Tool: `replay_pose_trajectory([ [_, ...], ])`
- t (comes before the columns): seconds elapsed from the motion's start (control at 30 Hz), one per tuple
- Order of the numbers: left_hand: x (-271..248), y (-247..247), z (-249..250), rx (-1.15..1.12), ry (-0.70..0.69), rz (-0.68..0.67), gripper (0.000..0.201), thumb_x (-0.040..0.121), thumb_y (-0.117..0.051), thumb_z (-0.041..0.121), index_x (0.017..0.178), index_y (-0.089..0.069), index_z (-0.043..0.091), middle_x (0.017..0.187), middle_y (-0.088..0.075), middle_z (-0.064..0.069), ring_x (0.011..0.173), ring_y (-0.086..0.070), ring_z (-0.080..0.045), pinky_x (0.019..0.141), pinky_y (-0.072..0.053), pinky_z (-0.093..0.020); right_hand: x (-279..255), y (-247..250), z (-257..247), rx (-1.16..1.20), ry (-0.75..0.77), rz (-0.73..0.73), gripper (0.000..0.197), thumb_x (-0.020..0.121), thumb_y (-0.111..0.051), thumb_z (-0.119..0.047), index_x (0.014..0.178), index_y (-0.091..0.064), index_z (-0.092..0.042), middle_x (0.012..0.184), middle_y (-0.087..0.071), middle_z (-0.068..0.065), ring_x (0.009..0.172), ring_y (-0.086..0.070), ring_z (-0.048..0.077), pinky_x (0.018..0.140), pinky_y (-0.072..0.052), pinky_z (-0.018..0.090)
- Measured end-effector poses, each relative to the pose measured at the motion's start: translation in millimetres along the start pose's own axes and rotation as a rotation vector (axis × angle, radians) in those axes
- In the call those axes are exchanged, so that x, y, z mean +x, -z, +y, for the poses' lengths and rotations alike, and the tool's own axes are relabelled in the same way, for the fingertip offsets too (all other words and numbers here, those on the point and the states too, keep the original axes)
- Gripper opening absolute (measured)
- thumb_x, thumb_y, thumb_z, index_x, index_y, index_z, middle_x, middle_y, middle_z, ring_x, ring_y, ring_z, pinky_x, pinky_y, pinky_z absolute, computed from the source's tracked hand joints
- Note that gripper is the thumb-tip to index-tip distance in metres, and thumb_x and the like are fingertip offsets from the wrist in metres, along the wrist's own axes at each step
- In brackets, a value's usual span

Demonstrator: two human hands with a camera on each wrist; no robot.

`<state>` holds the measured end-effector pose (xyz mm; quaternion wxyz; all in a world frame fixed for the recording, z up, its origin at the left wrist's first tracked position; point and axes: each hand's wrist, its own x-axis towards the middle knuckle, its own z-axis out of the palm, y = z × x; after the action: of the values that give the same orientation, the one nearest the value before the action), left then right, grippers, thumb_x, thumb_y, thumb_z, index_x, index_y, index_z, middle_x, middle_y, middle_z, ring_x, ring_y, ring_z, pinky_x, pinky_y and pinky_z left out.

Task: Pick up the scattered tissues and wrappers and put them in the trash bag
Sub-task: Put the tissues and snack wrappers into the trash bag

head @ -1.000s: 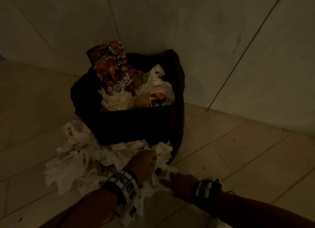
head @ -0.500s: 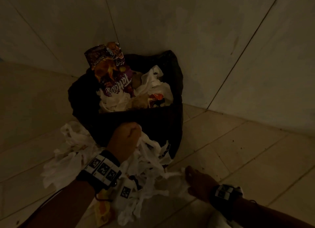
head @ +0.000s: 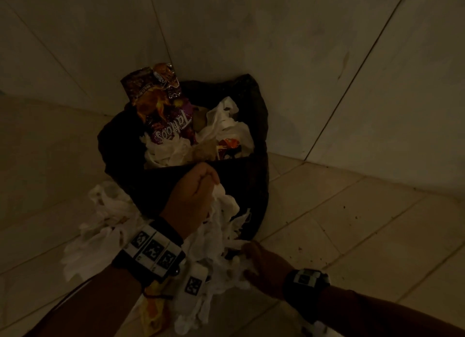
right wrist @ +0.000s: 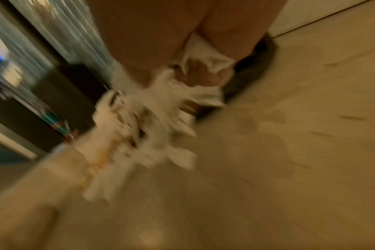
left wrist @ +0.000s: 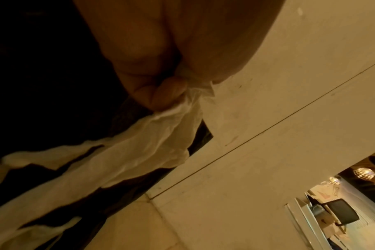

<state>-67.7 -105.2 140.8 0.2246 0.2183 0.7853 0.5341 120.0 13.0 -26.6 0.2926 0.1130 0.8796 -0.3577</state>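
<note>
A black trash bag [head: 241, 185] stands open in the wall corner, holding white tissues and a purple snack wrapper [head: 167, 115]. My left hand [head: 196, 193] is raised just before the bag's front rim and grips a bunch of white tissues [head: 221, 210] that trail down to the floor; the left wrist view shows the fingers [left wrist: 165, 94] pinching the tissue [left wrist: 139, 152]. Lower right, my right hand [head: 261, 268] grips another clump of tissues [head: 231, 266], blurred in the right wrist view [right wrist: 152, 121]. More tissues [head: 100, 226] lie on the floor left of the bag.
A yellow-orange wrapper [head: 151, 309] lies on the floor under my left wrist. Tiled walls meet behind the bag. The beige floor tiles [head: 352, 223] to the right carry small dark crumbs.
My left hand has risen from the floor pile toward the bag's rim, pulling a trailing bunch of tissues up. My right hand has closed on tissues and lifted slightly.
</note>
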Motion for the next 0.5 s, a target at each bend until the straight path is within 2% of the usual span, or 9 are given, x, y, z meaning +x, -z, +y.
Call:
replay_pose_trajectory([
  [0.07, -5, -9, -5, 0.036, 0.029, -0.017, 0.026, 0.098, -0.038, 0.008, 0.079, -0.054, 0.016, 0.048, -0.044, 0.002, 0.039, -0.042, -0.016, 0.039, -0.037, -0.026, 10, -1, -23, 0.013, 0.051, 0.001, 0.099, 0.075, -0.05, -0.08, 0.149, 0.004, -0.043, 0.162, 0.0, -0.01, 0.14, -0.033, 0.024, 0.112, -0.037, 0.041],
  [0.1, -8, -12, -7, 0.039, 0.046, -0.036, 0.026, 0.099, -0.038, 0.009, 0.08, -0.055, 0.016, 0.052, -0.046, -0.002, 0.041, -0.046, -0.02, 0.04, -0.04, -0.029, 19, -4, -34, 0.062, 0.08, -0.013, 0.106, 0.07, -0.053, -0.083, 0.149, 0.006, -0.045, 0.162, 0.003, -0.011, 0.144, -0.025, 0.022, 0.115, -0.032, 0.042],
  [0.13, -11, -15, -8, 0.028, 0.063, -0.064, 0.026, 0.099, -0.038, 0.009, 0.081, -0.055, 0.016, 0.056, -0.048, -0.007, 0.043, -0.049, -0.025, 0.042, -0.044, -0.031, 29, -8, -43, 0.145, 0.112, 0.005, 0.103, 0.069, -0.054, -0.084, 0.149, 0.0, -0.048, 0.162, -0.002, -0.012, 0.145, -0.023, 0.021, 0.116, -0.03, 0.043],
  [0.2, -16, -19, -10, -0.003, 0.088, -0.111, 0.025, 0.1, -0.037, 0.01, 0.083, -0.056, 0.014, 0.062, -0.049, -0.013, 0.049, -0.052, -0.03, 0.045, -0.05, -0.036, 45, -14, -58, 0.37, 0.128, 0.039, 0.081, 0.074, -0.056, -0.078, 0.143, -0.022, -0.053, 0.155, -0.028, -0.011, 0.139, -0.035, 0.018, 0.114, -0.035, 0.042],
  [0.27, -17, -17, -9, -0.015, 0.095, -0.09, 0.026, 0.1, -0.038, 0.008, 0.082, -0.056, 0.013, 0.063, -0.048, -0.013, 0.05, -0.052, -0.029, 0.044, -0.051, -0.034, 57, -19, -62, 0.511, 0.028, 0.06, 0.053, 0.086, -0.059, -0.059, 0.134, -0.047, -0.04, 0.135, -0.053, -0.007, 0.122, -0.051, 0.019, 0.104, -0.044, 0.037],
  [0.3, -15, -15, -8, -0.021, 0.093, -0.047, 0.027, 0.1, -0.038, 0.007, 0.081, -0.056, 0.013, 0.06, -0.049, -0.01, 0.048, -0.052, -0.026, 0.042, -0.049, -0.031, 60, -19, -57, 0.62, -0.031, 0.071, 0.036, 0.088, -0.061, -0.048, 0.121, -0.059, -0.033, 0.122, -0.06, -0.004, 0.112, -0.057, 0.022, 0.098, -0.049, 0.038],
  [0.37, -11, -7, -3, -0.059, 0.119, 0.053, 0.029, 0.099, -0.038, 0.007, 0.078, -0.056, 0.014, 0.053, -0.049, -0.001, 0.044, -0.051, -0.017, 0.039, -0.045, -0.025, 59, -16, -38, 0.9, -0.184, 0.065, 0.012, 0.079, -0.067, -0.03, 0.09, -0.072, -0.027, 0.107, -0.067, 0.003, 0.099, -0.062, 0.032, 0.092, -0.054, 0.047],
  [0.43, 0, 6, -1, -0.169, 0.155, 0.166, 0.033, 0.098, -0.038, 0.008, 0.073, -0.057, 0.019, 0.054, -0.053, 0.001, 0.044, -0.053, -0.016, 0.039, -0.044, -0.025, 44, -9, -13, 1.009, -0.289, 0.069, 0.005, 0.079, -0.069, -0.021, 0.077, -0.074, -0.02, 0.095, -0.07, 0.006, 0.087, -0.062, 0.03, 0.089, -0.056, 0.044],
  [0.5, 9, 21, 9, -0.201, 0.153, 0.24, 0.037, 0.096, -0.04, 0.013, 0.067, -0.059, 0.028, 0.067, -0.056, -0.003, 0.052, -0.056, -0.019, 0.045, -0.047, -0.029, 34, -7, 16, 0.987, -0.307, 0.12, 0.019, 0.081, -0.065, -0.035, 0.067, -0.07, -0.022, 0.085, -0.065, 0.004, 0.083, -0.059, 0.029, 0.09, -0.053, 0.046],
])
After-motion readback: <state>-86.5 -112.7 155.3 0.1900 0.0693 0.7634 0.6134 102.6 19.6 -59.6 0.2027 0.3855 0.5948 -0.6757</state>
